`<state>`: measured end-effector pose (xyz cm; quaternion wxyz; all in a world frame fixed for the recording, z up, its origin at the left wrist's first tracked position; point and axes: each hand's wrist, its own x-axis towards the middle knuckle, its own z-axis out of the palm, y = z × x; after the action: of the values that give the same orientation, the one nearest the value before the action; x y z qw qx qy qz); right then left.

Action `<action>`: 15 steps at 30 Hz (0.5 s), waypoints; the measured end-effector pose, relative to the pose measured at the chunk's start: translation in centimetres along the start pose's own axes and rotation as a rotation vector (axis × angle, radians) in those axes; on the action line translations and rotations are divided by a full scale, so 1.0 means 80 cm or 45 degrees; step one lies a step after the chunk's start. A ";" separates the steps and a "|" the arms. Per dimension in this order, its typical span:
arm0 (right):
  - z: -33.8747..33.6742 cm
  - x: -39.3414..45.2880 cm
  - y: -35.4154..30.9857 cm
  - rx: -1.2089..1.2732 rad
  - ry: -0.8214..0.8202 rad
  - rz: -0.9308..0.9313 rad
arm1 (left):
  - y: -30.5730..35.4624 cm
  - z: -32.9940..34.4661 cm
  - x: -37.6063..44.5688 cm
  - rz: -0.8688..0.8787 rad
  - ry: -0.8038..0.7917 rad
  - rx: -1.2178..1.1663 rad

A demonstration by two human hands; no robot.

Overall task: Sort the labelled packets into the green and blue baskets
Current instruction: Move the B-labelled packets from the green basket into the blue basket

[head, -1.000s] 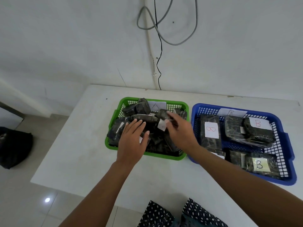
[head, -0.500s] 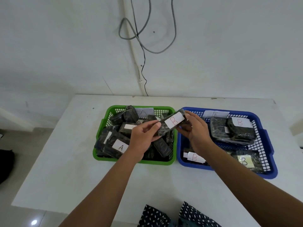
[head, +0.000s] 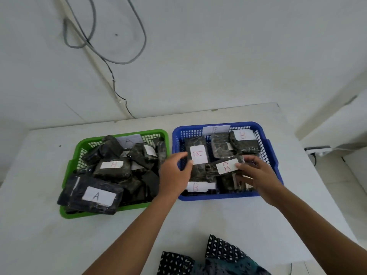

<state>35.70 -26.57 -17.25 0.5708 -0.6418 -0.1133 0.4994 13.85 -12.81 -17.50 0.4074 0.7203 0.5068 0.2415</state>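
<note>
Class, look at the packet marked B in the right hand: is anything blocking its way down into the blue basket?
Nothing visible does. The right hand holds the packet already over the blue basket, with only other B packets lying beneath it. The left hand is beside it, not under it.

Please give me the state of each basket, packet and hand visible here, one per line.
green basket: heaped with packets
B packet: lying unsorted in green basket
blue basket: partly filled
held B packet: over blue basket
right hand: pinching held B packet
left hand: holding nothing

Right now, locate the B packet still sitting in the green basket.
Head view: the B packet lies mid-pile in the green basket, behind the A packet.
</note>
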 end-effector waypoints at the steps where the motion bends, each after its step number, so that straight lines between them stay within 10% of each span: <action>1: -0.006 0.003 -0.001 -0.034 0.041 -0.021 | -0.003 0.002 0.002 0.013 0.085 0.102; 15: 0.058 0.072 -0.006 -0.602 -0.275 0.002 | -0.034 0.000 0.004 0.344 -0.039 1.033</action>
<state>35.06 -19.38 -19.07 0.3890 -0.7006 -0.2867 0.5251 12.51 -12.13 -19.75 0.0632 0.8856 0.4558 0.0628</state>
